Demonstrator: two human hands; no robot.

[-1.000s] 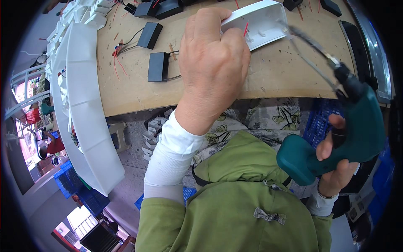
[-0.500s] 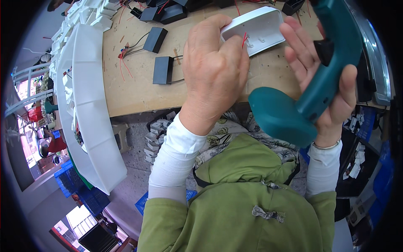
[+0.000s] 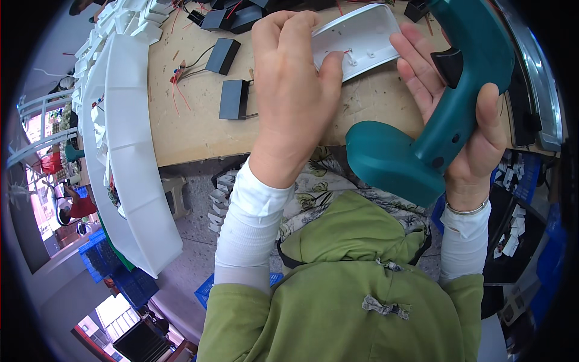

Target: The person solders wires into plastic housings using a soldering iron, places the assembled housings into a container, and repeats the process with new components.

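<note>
My left hand (image 3: 294, 90) grips the left end of a shallow white plastic case (image 3: 377, 37), its thumb over the near rim and the other fingers curled at the far left side. Inside the case are small moulded posts and a short red wire (image 3: 347, 53) by the thumb tip. In my right hand (image 3: 485, 142) lies a teal cordless screwdriver (image 3: 455, 123) with a black trigger, held between thumb and palm. Its wide base points toward me, and the top runs out of view. The right fingertips are stretched out beside the case's right end.
Two black boxes (image 3: 233, 99) (image 3: 223, 56) with wires lie left on the wooden table (image 3: 193, 136). More black boxes (image 3: 244, 21) are heaped at the far edge. A long white bin (image 3: 136, 163) with white parts stands left. A clear-edged tray (image 3: 546, 90) lies right.
The case has shifted slightly left and away, and its inside shows more. My left hand has moved left with it. The red wire sits lower, and the screwdriver has drifted a little left.
</note>
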